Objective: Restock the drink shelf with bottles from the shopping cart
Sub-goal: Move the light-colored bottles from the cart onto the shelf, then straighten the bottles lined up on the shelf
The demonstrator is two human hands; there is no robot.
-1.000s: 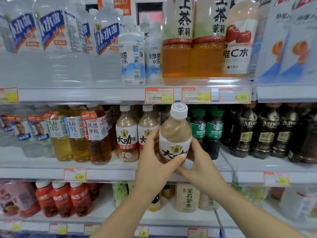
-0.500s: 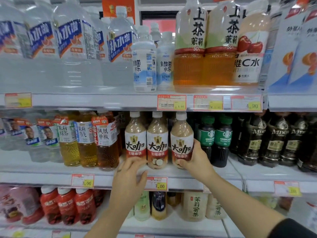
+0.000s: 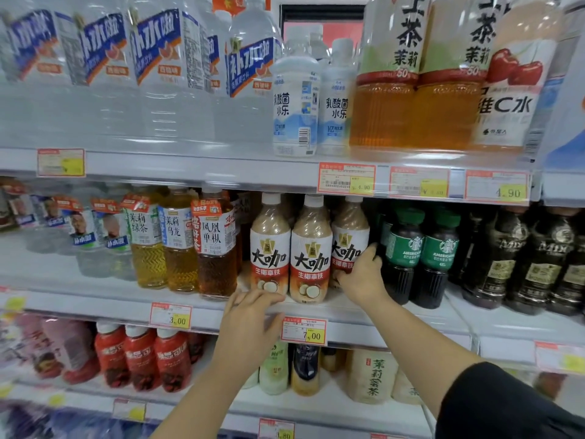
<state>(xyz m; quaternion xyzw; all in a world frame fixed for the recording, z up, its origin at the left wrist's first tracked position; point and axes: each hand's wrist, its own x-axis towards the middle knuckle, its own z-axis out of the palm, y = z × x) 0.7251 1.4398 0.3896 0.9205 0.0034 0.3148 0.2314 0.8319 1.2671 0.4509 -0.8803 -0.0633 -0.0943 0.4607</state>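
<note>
Since a moment ago, both of my hands have pushed in closer to the middle shelf [image 3: 95, 299]. Fingers of my right hand [image 3: 361, 274] are wrapped around the lower part of the rightmost latte bottle [image 3: 349, 239], which stands upright just right of two matching latte bottles [image 3: 311, 248]. Green-capped coffee bottles [image 3: 421, 251] stand just right of it. My left hand [image 3: 250, 321] is loosely open, fingertips at the shelf's front edge, holding nothing.

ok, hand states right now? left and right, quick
Left hand: open, fingers resting on the shelf edge, holding nothing.
Right hand: closed around the rightmost latte bottle, which stands on the shelf.
</note>
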